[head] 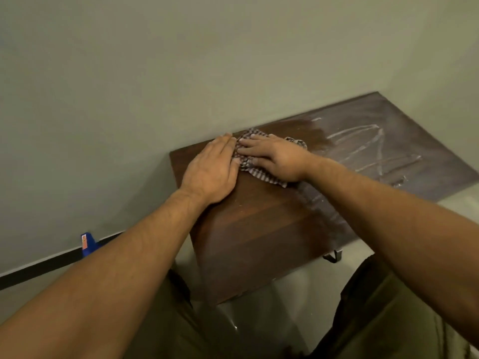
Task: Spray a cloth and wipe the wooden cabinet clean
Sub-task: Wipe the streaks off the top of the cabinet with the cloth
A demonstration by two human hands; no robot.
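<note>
A dark wooden cabinet [259, 229] stands against the grey wall. Its top is clean and brown on the left and dusty with pale streaks on the right. A checked cloth [255, 172] lies crumpled on the top near the wall. My right hand [274, 158] presses flat on the cloth, fingers spread and pointing left. My left hand [211, 171] lies flat on the cabinet top just left of the cloth, its fingertips touching the cloth's edge. Most of the cloth is hidden under my right hand.
A blue spray bottle [86, 243] stands on the floor by the wall's black skirting, partly hidden behind my left forearm. A dark metal handle [333, 256] hangs on the cabinet's front. My legs are close to the cabinet on a pale glossy floor.
</note>
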